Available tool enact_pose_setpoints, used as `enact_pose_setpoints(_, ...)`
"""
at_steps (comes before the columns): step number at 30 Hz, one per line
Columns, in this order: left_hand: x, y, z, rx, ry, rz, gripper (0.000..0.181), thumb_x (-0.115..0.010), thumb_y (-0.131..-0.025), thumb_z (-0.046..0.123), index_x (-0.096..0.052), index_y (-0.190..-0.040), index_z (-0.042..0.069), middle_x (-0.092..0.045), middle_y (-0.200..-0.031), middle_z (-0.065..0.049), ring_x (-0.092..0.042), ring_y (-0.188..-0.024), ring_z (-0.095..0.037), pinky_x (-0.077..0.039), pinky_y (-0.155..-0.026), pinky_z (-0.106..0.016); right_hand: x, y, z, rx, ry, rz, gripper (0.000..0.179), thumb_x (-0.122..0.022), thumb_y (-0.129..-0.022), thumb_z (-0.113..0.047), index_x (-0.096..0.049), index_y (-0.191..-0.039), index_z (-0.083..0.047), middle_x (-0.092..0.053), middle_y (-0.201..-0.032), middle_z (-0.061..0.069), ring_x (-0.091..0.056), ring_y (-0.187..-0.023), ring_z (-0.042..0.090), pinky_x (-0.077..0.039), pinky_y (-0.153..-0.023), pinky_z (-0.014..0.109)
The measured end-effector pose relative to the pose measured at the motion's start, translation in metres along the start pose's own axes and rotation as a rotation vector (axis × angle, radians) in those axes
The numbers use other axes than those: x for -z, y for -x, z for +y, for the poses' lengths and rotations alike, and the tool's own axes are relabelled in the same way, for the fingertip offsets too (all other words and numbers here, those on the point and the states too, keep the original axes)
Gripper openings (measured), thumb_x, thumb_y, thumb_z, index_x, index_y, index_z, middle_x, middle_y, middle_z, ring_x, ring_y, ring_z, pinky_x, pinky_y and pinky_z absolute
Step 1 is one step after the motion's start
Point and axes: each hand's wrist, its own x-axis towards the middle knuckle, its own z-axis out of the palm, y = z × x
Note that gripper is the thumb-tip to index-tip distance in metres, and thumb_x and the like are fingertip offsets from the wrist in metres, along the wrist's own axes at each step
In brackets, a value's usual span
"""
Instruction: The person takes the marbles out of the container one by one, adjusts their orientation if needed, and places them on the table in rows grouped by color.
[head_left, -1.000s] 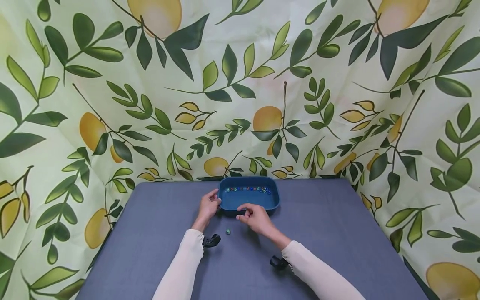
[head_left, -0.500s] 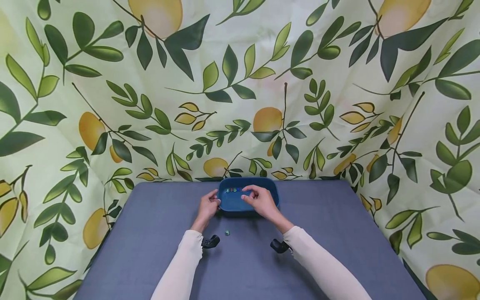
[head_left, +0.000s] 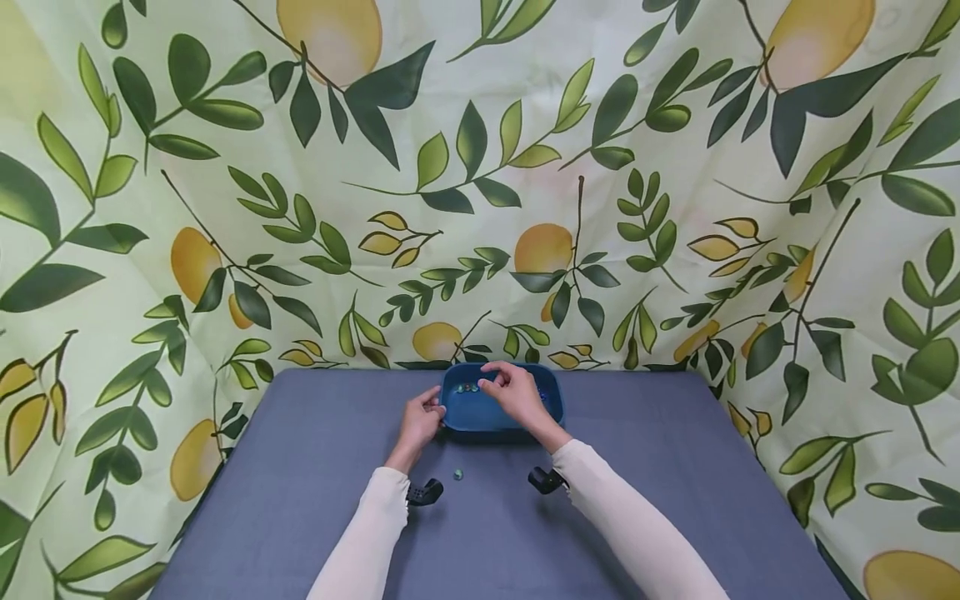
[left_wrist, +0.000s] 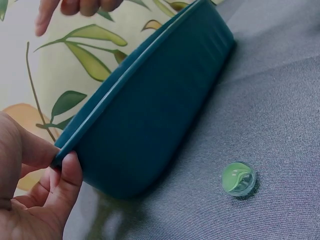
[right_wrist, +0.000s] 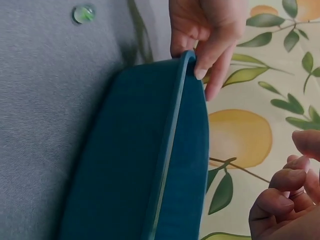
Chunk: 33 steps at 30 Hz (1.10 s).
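Noted on grey-blue cloth [head_left: 315,467], toward 12 o'clock of the tabletop: blue tray [head_left: 487,419]. Gripped by left hand [head_left: 417,421] at the tray's 9 o'clock rim, pinched between thumb and fingers; same grip visible in both wrist views. Held above the tray interior: right hand [head_left: 519,398], fingers loosely bent, thumb and forefinger parted. Cannot tell whether touching anything below. Seen inside, along the 12 o'clock wall: small coloured marbles [head_left: 467,387], lined up from about 11 o'clock, with a little more colour showing near 2 o'clock; view between blocked by right hand. Lying on the cloth, off the tray's 7 o'clock corner: clear marble with green swirl [left_wrist: 239,179]. Showing below the wrists: white sleeves [head_left: 360,533], with black device [head_left: 426,492] beside left cuff and second black device [head_left: 545,480] beside right cuff. Hung from 9 through 12 to 3 o'clock: pale backdrop [head_left: 480,217], printed with leaves and yellow fruit.
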Motion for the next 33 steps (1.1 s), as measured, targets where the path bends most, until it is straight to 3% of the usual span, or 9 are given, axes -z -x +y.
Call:
enact_pose_setpoints(18,-0.001,0.001,-0.005,-0.015,0.012,-0.004,0.049,-0.056,-0.090,-0.003,-0.052,-0.139,-0.003,-0.049,-0.094,-0.006,-0.053,-0.076,-0.014,-0.056,-0.069,-0.039,-0.031,-0.040,0.015,-0.088,-0.009,-0.016,0.036,-0.069,-0.091,-0.023,-0.067,-0.124,-0.008,-0.049,-0.063,-0.003,-0.044,-0.053,0.014,-0.036,-0.052,0.027)
enact_pose_setpoints(24,-0.001,0.000,-0.004,-0.015,0.010,-0.004,0.048,-0.057,-0.091,-0.002,-0.052,-0.139,-0.001,-0.051,-0.095,-0.006,-0.052,-0.074,-0.012,-0.056,-0.069,-0.038,-0.039,-0.053,0.024,-0.131,0.040,-0.026,0.037,-0.070,-0.091,-0.024,-0.067,-0.125,-0.011,-0.052,-0.064,-0.002,-0.046,-0.054,0.013,-0.037,-0.052,0.026)
enact_pose_setpoints(33,-0.002,-0.001,-0.004,-0.021,0.019,0.012,0.047,-0.058,-0.091,-0.003,-0.053,-0.138,-0.003,-0.050,-0.093,-0.006,-0.052,-0.072,-0.012,-0.056,-0.067,-0.038,-0.047,-0.058,0.037,-0.194,0.091,-0.043,0.034,-0.069,-0.091,-0.023,-0.068,-0.124,-0.013,-0.044,-0.055,-0.004,-0.041,-0.049,0.012,-0.033,-0.048,0.026)
